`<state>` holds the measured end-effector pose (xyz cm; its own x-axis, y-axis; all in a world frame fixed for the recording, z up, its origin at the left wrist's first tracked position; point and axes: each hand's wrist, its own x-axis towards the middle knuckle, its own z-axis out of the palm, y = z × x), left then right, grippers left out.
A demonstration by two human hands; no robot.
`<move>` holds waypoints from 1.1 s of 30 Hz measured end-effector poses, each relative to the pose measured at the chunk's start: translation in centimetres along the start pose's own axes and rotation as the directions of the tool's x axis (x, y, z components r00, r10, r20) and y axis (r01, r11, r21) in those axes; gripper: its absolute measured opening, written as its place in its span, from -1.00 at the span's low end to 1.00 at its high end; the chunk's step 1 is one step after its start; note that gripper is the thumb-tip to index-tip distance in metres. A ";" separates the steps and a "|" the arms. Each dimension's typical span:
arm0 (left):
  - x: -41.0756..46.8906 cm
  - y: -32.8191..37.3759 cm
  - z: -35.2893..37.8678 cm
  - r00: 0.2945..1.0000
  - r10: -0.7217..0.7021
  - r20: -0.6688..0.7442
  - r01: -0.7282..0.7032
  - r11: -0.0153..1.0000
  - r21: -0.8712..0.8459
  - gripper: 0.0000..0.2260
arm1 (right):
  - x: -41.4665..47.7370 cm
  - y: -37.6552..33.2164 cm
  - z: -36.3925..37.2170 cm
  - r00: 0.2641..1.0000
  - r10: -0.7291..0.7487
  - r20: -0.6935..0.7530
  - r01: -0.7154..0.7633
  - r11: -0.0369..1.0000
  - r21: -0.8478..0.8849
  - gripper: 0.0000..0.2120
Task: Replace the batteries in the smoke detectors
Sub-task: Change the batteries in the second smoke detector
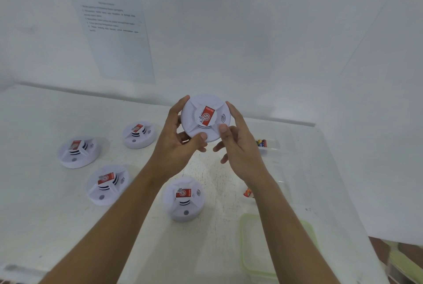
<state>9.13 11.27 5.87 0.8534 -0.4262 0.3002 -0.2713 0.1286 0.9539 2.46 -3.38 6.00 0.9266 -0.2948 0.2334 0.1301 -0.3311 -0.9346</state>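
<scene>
I hold a round white smoke detector with a red label up in front of me, its face tilted toward me. My left hand grips its left rim, thumb on the lower edge and fingers behind. My right hand grips the right rim, thumb on the lower right edge. Several more white detectors lie face up on the white table: one at the far left, one behind it, one nearer, and one below my hands. Batteries lie in a clear container at the right.
A clear container with a pale green rim sits at the near right. A small red-orange item lies beside my right forearm. A printed sheet hangs on the white wall behind the table. The table's right edge drops off near the green container.
</scene>
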 end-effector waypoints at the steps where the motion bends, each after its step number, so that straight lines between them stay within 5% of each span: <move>1: 0.0 0.0 0.0 1.000 0.000 0.001 0.000 1.000 0.001 -0.34 | -0.1 0.0 0.0 1.000 -0.001 -0.001 0.001 1.000 0.000 -0.52; 9: -0.1 -0.2 0.3 1.000 0.003 0.009 -0.003 1.000 0.018 -0.33 | -0.4 0.4 -0.4 1.000 0.003 0.000 -0.003 1.000 0.011 -0.40; 22: -0.5 -0.6 0.4 0.999 -0.032 0.018 0.031 0.999 0.031 -0.32 | -0.9 1.1 -0.7 0.999 0.035 0.005 -0.035 0.999 -0.007 -0.49; 33: -0.9 -3.7 -0.9 0.981 -0.191 -0.007 0.191 0.972 0.139 -0.66 | -0.8 3.4 -0.8 0.987 0.148 0.061 -0.142 0.986 -0.085 -0.58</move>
<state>9.77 12.03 2.06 0.8927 -0.4365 0.1121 -0.1631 -0.0811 0.9833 1.86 -4.98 2.84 0.9553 -0.2855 0.0763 -0.0334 -0.3607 -0.9321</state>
